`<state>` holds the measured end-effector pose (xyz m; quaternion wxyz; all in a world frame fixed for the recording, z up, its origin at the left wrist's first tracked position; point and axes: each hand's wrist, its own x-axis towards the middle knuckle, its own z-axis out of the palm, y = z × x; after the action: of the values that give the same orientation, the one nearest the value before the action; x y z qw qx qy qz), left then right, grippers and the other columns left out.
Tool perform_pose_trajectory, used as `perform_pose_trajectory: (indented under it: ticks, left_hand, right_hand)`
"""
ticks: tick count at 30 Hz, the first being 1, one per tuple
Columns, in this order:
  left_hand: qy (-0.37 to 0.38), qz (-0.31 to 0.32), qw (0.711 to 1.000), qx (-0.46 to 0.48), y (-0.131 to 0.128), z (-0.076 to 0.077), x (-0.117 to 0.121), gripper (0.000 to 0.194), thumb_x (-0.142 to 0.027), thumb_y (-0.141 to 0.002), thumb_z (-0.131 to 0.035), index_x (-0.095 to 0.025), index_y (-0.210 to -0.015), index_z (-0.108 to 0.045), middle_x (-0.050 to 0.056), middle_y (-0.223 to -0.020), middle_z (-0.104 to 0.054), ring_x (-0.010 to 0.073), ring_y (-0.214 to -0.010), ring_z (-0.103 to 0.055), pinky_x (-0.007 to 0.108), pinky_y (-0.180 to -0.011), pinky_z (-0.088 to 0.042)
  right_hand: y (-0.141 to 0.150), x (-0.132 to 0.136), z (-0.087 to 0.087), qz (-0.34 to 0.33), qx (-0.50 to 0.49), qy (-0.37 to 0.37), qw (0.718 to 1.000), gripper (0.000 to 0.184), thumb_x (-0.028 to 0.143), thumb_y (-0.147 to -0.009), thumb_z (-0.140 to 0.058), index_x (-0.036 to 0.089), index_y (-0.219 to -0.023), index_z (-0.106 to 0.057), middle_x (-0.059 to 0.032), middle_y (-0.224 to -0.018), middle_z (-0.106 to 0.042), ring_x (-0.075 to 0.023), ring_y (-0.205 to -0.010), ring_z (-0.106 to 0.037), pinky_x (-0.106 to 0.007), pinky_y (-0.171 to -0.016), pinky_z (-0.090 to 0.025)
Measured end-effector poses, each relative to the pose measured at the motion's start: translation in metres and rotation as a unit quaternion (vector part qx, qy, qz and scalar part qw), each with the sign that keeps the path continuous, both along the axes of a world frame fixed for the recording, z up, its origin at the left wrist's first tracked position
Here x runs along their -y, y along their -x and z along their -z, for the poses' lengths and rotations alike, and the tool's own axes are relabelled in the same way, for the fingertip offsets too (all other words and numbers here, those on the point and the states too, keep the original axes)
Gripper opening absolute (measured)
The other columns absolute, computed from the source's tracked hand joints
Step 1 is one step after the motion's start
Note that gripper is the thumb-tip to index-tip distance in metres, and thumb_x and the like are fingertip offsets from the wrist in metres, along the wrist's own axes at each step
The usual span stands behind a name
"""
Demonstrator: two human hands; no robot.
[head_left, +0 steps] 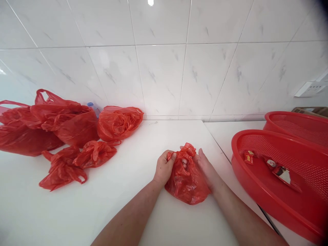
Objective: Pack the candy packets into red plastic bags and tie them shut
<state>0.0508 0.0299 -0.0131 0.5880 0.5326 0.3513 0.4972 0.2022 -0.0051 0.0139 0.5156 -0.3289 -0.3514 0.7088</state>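
A small red plastic bag (189,184) is between my hands over the white table, its body bulging and its top bunched. My left hand (165,166) pinches the bag's upper left edge between thumb and fingers. On the other side, my right hand (206,167) holds the bag from the right, thumb pointing up. Its fingers pass behind the plastic, and fingertips show through an opening near the top. What the bag contains cannot be made out.
Full red bags (74,124) and crumpled smaller ones (64,167) lie at left, with a blue-capped bottle (90,104) behind. At right stand two red perforated baskets; the nearer basket (256,194) holds several small packets (283,174). A tiled wall (161,78) bounds the white table (123,205).
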Motion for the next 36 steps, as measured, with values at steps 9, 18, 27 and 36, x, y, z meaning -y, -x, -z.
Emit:
perform_pose_trajectory:
  ticks: [9, 18, 27, 36]
  left_hand:
    - [-0.026, -0.032, 0.997, -0.068, 0.002, 0.000, 0.000, 0.028, -0.041, -0.079, -0.060, -0.025, -0.102, -0.057, 0.004, -0.105, -0.062, 0.0186, -0.094, -0.056, 0.030, -0.083, -0.042]
    - [0.008, 0.041, 0.999, -0.022, 0.003, -0.007, 0.001, 0.027, -0.046, -0.081, -0.056, -0.020, -0.089, -0.059, 0.002, -0.084, -0.060, 0.0157, -0.075, -0.054, 0.026, -0.071, -0.044]
    - [0.007, 0.063, 0.996, -0.057, -0.001, -0.007, 0.008, 0.027, -0.030, -0.072, -0.067, -0.023, -0.096, -0.058, 0.002, -0.089, -0.062, 0.0174, -0.078, -0.058, 0.027, -0.067, -0.045]
    - [-0.009, -0.008, 0.994, -0.109, -0.002, 0.001, 0.002, 0.014, -0.016, -0.072, -0.055, -0.022, -0.084, -0.059, -0.001, -0.078, -0.060, 0.0140, -0.070, -0.053, 0.024, -0.061, -0.042]
  right_hand:
    - [-0.003, -0.004, 0.004, -0.020, 0.028, -0.001, 0.999, 0.035, 0.028, -0.067, -0.074, 0.022, -0.100, -0.064, -0.0026, -0.092, -0.066, -0.0161, -0.080, -0.062, -0.033, -0.079, -0.047]
    - [-0.007, -0.010, 0.011, 0.024, 0.210, -0.066, 0.975, 0.050, 0.023, -0.068, -0.069, 0.027, -0.116, -0.054, 0.0006, -0.085, -0.062, -0.0149, -0.073, -0.059, -0.029, -0.067, -0.047]
    - [0.006, -0.013, 0.020, 0.131, 0.432, -0.100, 0.887, 0.009, 0.022, -0.068, -0.055, 0.021, -0.075, -0.060, 0.0019, -0.070, -0.061, -0.0155, -0.067, -0.054, -0.026, -0.057, -0.041]
    - [-0.013, -0.005, -0.001, -0.023, 0.318, -0.101, 0.943, 0.032, 0.022, -0.070, -0.058, 0.024, -0.102, -0.058, -0.0014, -0.097, -0.064, -0.0188, -0.085, -0.059, -0.033, -0.073, -0.047]
